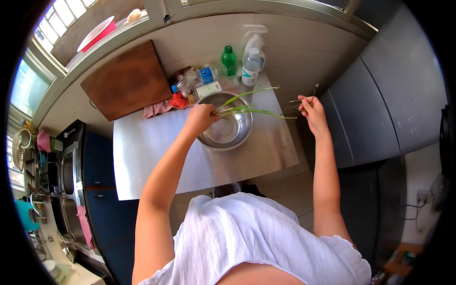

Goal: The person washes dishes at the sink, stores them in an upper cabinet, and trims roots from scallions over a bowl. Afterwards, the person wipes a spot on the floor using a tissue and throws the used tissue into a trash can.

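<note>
My left hand (201,118) is closed around the ends of several green onions (259,111) at the left rim of a steel bowl (228,142). Their green stalks point right, across the bowl and past its far side. The bowl rests on a metal table (161,161), and I see nothing else in it. Off the table's right edge, my right hand (312,112) pinches some thin, withered brownish strands (295,105) between its fingertips. The two hands are well apart.
A brown cutting board (128,80) leans on the wall. Behind the bowl stand a green bottle (229,61), a clear bottle (251,69), a white spray bottle (256,38) and plastic packaging. Grey cabinet doors (365,109) rise at the right; a sink counter (71,190) is at left.
</note>
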